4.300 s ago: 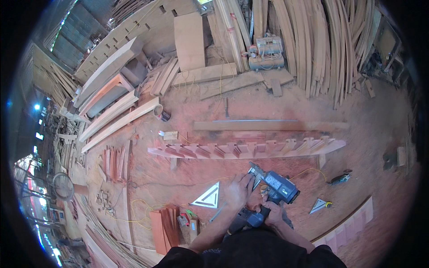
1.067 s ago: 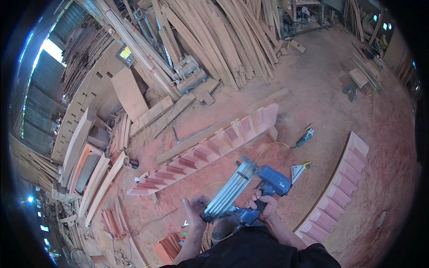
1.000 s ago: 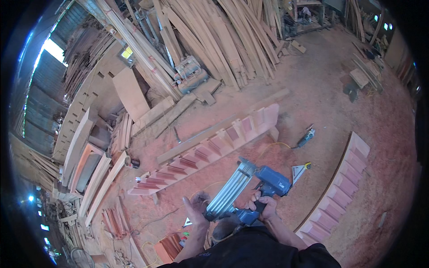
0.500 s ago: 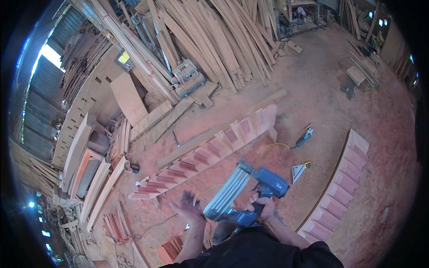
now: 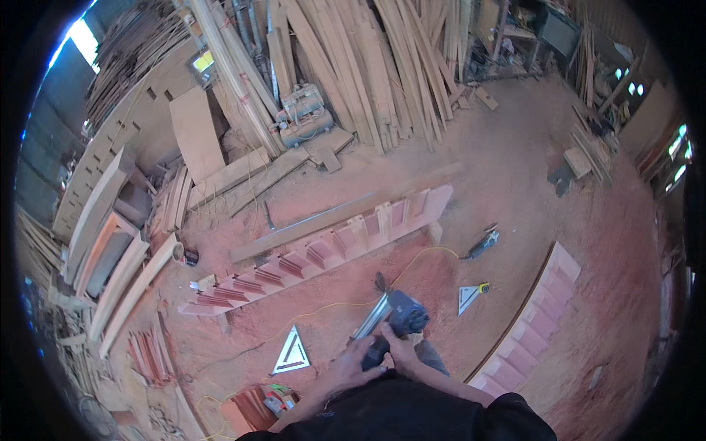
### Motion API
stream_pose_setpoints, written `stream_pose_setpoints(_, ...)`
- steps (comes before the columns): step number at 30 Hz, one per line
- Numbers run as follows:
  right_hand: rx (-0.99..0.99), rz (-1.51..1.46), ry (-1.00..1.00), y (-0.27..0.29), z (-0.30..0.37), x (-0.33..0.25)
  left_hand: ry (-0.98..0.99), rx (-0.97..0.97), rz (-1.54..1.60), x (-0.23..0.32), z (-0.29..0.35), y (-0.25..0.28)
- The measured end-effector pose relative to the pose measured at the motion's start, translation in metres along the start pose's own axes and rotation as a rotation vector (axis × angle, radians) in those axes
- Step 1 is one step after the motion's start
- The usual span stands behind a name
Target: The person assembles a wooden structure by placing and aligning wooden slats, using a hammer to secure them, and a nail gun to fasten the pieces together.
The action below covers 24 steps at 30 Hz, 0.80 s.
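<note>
I hold a dark blue and black nail gun close in front of my body, its ribbed metal magazine pointing up and to the left. My right hand is wrapped round the black grip. Just left of it, my left hand is closed against the lower part of the gun, with some fingertips hidden. Beyond the gun lies a long notched pink wooden beam, like a stair stringer. A second, curved notched piece lies to the right.
A white triangular square lies at left; another square sits beside a yellow tape measure. A corded power tool rests farther right, its yellow cord crossing the dusty floor. Planks lean behind an air compressor.
My left hand has gone from open in the air to closed against the nail gun. The gun has turned and come lower, and the view has shifted, uncovering the left square.
</note>
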State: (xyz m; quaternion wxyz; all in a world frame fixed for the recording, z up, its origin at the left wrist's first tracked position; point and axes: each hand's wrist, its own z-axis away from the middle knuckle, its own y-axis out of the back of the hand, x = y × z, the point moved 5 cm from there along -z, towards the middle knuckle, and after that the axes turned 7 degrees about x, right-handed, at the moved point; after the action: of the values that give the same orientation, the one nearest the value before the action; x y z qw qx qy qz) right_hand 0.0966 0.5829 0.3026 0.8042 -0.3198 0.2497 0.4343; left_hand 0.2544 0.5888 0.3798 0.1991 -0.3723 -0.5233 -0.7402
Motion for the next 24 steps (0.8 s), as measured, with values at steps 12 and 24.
stream_pose_setpoints(12,-0.664,1.071,0.228,0.003,-0.079,-0.068,0.454,-0.017,-0.025,-0.06,-0.127,-0.006)
stream_pose_setpoints(24,-0.175,1.513,0.718,0.169,-0.487,-0.33,0.707,0.085,-0.263,-0.048,-0.278,-0.046)
